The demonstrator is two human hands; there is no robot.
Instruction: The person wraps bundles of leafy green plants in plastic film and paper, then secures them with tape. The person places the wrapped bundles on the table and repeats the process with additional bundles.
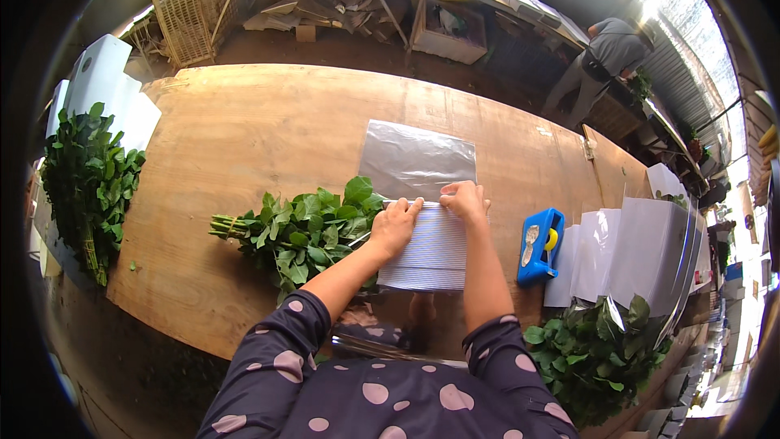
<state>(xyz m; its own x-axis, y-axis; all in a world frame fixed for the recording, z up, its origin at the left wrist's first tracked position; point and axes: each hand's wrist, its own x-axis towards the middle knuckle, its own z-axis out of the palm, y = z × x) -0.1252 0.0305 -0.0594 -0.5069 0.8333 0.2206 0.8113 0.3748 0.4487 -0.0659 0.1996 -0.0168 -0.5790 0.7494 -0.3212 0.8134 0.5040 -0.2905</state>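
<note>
A corrugated sheet with thin blue and white stripes (423, 256) lies in front of me at the table's near side. My left hand (396, 225) grips its far edge near the left corner, fingers bent over the rim. Farther right along the same edge, my right hand (466, 200) pinches it between thumb and fingers. Beyond the sheet, a clear plastic film (417, 155) extends flat over the wood. A bunch of leafy green stems (304, 225) lies left of my left hand, cut ends pointing left; its right end is partly hidden by my hand and forearm.
A blue tape dispenser (539, 247) stands to the right, beside white sheets and clear sleeves (646, 250). More leafy bunches are at the right (600, 353) and left (91, 189) of the wooden table (256, 128). A person (609, 61) bends over a far bench.
</note>
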